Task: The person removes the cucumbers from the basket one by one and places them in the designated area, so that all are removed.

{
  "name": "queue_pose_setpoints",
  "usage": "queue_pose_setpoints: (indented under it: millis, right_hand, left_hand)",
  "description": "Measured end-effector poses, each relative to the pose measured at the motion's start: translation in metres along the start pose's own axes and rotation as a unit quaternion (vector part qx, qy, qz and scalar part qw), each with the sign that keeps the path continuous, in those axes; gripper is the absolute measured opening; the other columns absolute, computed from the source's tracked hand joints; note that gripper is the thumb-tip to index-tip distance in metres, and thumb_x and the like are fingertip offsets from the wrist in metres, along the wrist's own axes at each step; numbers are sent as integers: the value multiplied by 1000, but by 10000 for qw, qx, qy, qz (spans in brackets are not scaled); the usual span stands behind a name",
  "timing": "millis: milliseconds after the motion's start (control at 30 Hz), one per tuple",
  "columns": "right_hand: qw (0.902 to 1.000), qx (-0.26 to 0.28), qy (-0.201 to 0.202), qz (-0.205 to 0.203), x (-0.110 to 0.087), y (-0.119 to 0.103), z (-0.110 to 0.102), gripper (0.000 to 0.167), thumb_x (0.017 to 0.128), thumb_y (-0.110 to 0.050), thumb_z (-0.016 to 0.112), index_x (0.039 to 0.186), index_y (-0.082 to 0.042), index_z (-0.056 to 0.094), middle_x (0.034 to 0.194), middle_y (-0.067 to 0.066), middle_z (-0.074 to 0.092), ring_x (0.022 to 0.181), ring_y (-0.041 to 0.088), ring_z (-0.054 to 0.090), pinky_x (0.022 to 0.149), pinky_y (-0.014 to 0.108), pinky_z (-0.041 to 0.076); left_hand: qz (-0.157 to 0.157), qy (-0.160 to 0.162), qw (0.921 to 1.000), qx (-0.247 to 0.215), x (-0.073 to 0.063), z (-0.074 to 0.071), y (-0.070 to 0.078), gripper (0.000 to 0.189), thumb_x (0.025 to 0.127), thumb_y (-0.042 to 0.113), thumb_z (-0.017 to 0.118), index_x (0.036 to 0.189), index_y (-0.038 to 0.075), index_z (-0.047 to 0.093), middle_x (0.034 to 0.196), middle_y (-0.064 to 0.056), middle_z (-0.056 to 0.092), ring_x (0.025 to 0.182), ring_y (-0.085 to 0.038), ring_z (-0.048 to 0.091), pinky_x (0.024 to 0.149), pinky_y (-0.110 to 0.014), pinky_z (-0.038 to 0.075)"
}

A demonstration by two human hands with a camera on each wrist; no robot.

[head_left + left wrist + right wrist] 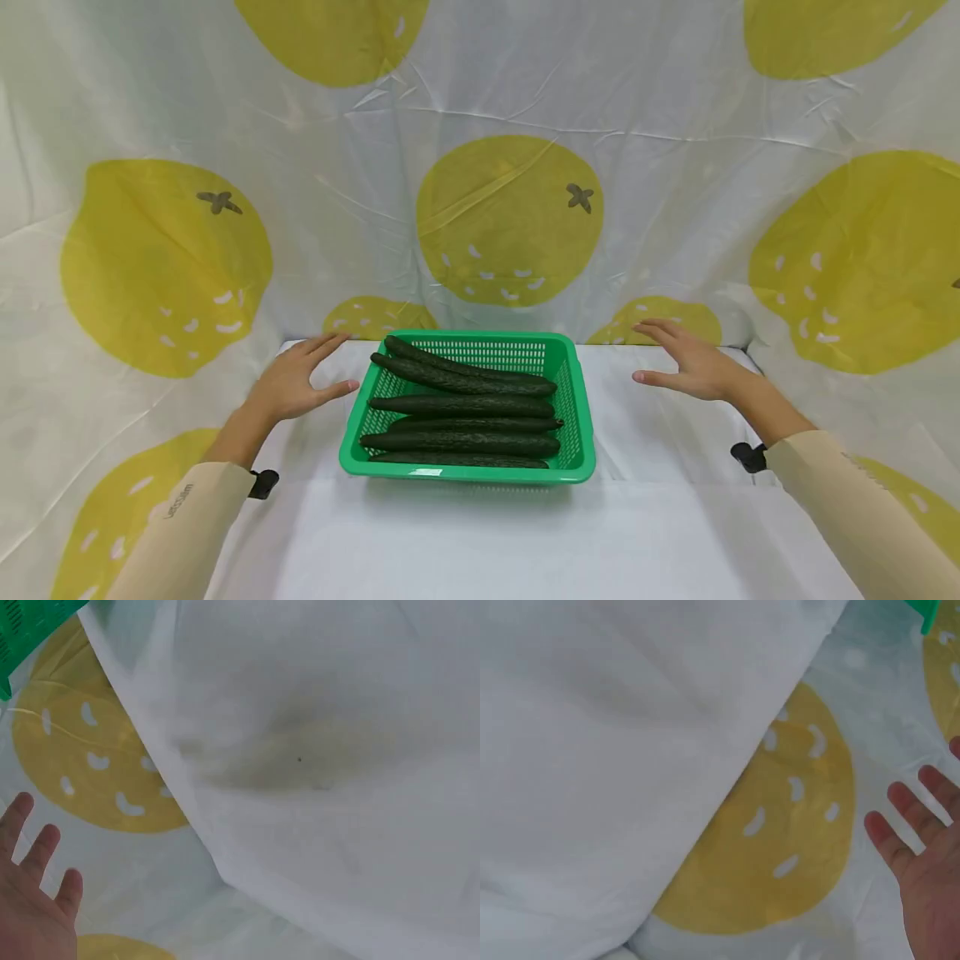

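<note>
A green plastic basket [465, 475] with slotted walls sits in the middle of the head view. Several long dark green cucumbers [461, 406] lie crosswise in it, two of them slanting up against its back left corner. To the left of the basket my left hand [292, 379] hovers with fingers extended and thumb pointing at the rim, holding nothing. On the other side, farther from the basket, my right hand [693, 367] is held out with its fingers spread and nothing in it. Each wrist view shows the spread fingers and a corner of the green basket.
A white cloth [480, 542] covers the table under the basket. Behind and at both sides hangs a pale curtain [345, 217] printed with large yellow fruit. Black straps with small devices sit at both wrists, below beige sleeves [187, 525].
</note>
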State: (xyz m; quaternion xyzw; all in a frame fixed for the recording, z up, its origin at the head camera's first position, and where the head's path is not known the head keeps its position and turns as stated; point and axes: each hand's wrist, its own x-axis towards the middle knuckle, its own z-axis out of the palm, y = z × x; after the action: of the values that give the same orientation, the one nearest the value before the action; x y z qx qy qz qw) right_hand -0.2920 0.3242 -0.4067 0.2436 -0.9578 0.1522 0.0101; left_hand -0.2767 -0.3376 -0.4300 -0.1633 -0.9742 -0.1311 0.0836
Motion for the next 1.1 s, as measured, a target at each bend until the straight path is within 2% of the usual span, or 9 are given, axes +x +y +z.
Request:
queue_pose_setpoints:
  millis: [100, 167, 300, 467, 600, 733, 933, 1033, 1100]
  right_hand:
    - [9999, 40, 69, -116, 13, -15, 3, 83, 94, -60, 64, 160, -19, 36, 164, 15, 33, 146, 44, 37, 108, 72, 37]
    - [9998, 86, 69, -184, 22, -25, 6, 81, 94, -61, 63, 159, -19, 38, 164, 14, 35, 146, 43, 39, 109, 71, 37]
    - [9989, 249, 57, -390, 35, -45, 15, 79, 94, -62, 62, 157, -19, 41, 163, 11, 38, 145, 39, 43, 110, 67, 40]
    - [9959, 459, 150, -764, 48, -69, 24, 73, 95, -57, 65, 154, -17, 46, 158, 9, 45, 142, 36, 47, 110, 63, 42]
    - [9928, 699, 191, -951, 59, -85, 31, 68, 97, -53, 65, 151, -15, 49, 154, 7, 49, 140, 32, 50, 111, 59, 44]
    - [9899, 945, 131, -1052, 66, -98, 38, 65, 99, -50, 64, 150, -12, 50, 151, 6, 53, 136, 29, 54, 109, 54, 47]
    - [9864, 1183, -92, -1137, 74, -112, 46, 63, 101, -47, 63, 149, -8, 51, 148, 12, 56, 133, 33, 56, 108, 55, 47]
    - [9851, 1239, -134, -1183, 78, -117, 49, 62, 101, -45, 63, 149, -8, 51, 146, 13, 58, 131, 36, 57, 108, 54, 47]
    - [9840, 1302, -150, -1207, 82, -121, 53, 62, 101, -44, 63, 150, -7, 51, 146, 13, 58, 131, 36, 57, 108, 54, 47]
  left_hand:
    - [-94, 31, 9981, -606, -5, 7, 5, 82, 93, 62, 65, 162, 35, 31, 163, -11, 40, 147, -44, 37, 109, -74, 33]
    - [-57, 108, 9950, -993, -8, 13, 9, 79, 93, 56, 68, 161, 31, 36, 157, -12, 47, 141, -42, 44, 108, -71, 37]
    - [198, 423, 9872, -1523, -14, 25, 18, 69, 92, 43, 74, 150, 18, 48, 137, -9, 59, 120, -34, 58, 99, -58, 49]
    - [276, 730, 9757, -2048, -17, 32, 30, 56, 91, 32, 77, 139, 13, 53, 121, -10, 60, 101, -25, 59, 85, -46, 55]
    - [234, 686, 9701, -2317, -18, 35, 35, 51, 95, 29, 74, 141, 18, 54, 118, -11, 61, 96, -22, 60, 83, -39, 57]
    - [256, 582, 9687, -2401, -19, 39, 39, 46, 98, 29, 71, 142, 21, 60, 117, -7, 65, 93, -19, 61, 83, -34, 57]
    - [90, 413, 9661, -2546, -21, 46, 44, 40, 101, 32, 66, 139, 22, 65, 116, -2, 70, 91, -17, 65, 78, -28, 55]
    - [-15, 359, 9634, -2658, -21, 48, 47, 39, 102, 35, 64, 139, 22, 65, 99, -2, 67, 78, -12, 60, 68, -27, 49]
    - [-76, 346, 9608, -2751, -22, 49, 49, 39, 102, 36, 64, 139, 22, 65, 87, -2, 57, 69, -11, 52, 62, -27, 43]
